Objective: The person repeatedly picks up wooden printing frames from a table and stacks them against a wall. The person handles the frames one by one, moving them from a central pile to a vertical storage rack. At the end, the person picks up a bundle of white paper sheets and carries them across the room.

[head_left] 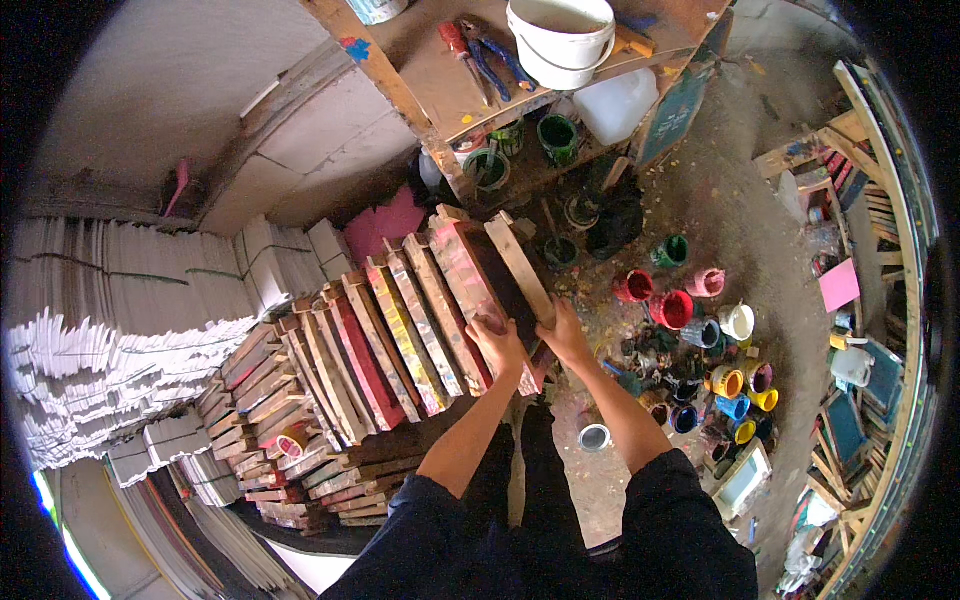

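Note:
My left hand (497, 345) is closed over the near end of a thick, pink-stained wooden frame (466, 272). In my right hand (566, 332) is the near end of a bare wooden frame (518, 262), tilted slightly apart from the pink one. A dark gap shows between the two. To their left, more paint-smeared frames stand on edge in a leaning row, among them a yellow-splashed frame (405, 330) and a red-stained frame (362, 358). The undersides of my fingers are hidden.
White paper stacks (130, 270) line the left side. Ahead, a wooden shelf (415, 75) carries a white bucket (563, 45), pliers (490, 58) and a red-handled tool (458, 45). Several open paint pots, including a red pot (672, 309), crowd the floor at right, near a small screen (743, 478).

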Demonstrator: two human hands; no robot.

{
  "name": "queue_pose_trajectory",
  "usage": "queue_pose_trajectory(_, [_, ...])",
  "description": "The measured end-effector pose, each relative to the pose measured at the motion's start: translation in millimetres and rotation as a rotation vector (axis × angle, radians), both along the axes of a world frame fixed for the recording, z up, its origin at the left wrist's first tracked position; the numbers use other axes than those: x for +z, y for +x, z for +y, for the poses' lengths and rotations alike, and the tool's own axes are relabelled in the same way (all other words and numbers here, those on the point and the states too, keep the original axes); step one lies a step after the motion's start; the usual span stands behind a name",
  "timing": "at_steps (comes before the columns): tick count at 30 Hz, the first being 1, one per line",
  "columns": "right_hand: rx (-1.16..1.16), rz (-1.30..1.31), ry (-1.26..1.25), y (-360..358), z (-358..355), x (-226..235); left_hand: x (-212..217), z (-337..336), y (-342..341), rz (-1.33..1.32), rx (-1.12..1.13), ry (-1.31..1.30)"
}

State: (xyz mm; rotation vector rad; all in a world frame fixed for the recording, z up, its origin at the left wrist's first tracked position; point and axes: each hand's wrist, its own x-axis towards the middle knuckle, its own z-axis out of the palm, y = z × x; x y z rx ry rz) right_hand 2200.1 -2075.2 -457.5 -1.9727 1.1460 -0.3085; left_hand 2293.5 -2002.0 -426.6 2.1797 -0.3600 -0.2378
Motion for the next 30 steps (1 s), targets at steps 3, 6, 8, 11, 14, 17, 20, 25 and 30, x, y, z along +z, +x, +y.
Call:
queue_pose_trajectory(3, [0.005, -0.004, -0.044, 8, -4, -23, -19, -6, -1, 0.026, -0.018, -0.051])
queue_pose_trajectory(6, [-0.008, -0.03, -0.075, 16, -9, -44, -35, -16, 7, 0.042, -0.034, -0.013])
queue_pose_trajectory(8, [-0.026, -0.066, -0.04, 24, -14, -55, -45, -22, 15, 0.092, -0.044, -0.045])
queue_pose_trajectory(11, [-0.042, -0.073, -0.008, 46, -15, -44, -63, -22, 17, 0.056, -0.04, -0.011])
queue_pose_trajectory(14, [-0.065, -0.093, 0.051, 54, -12, -40, -72, -11, 13, 0.085, -0.122, 0.052])
queue_pose_trajectory(17, [-0.074, -0.078, -0.04, 52, -6, -37, -77, -6, 13, 0.005, -0.172, 0.076])
queue_pose_trajectory(20, [-0.056, -0.051, -0.119, 50, 4, -40, -72, 3, 16, 0.027, -0.283, 0.086])
queue_pose_trajectory(25, [-0.004, -0.099, -0.073, 56, -4, -41, -51, 3, 20, 0.083, -0.356, 0.047])
queue_pose_trajectory(30, [0.027, 0.028, -0.061, 67, -1, -47, -37, 10, 32, -0.238, -0.526, 0.154])
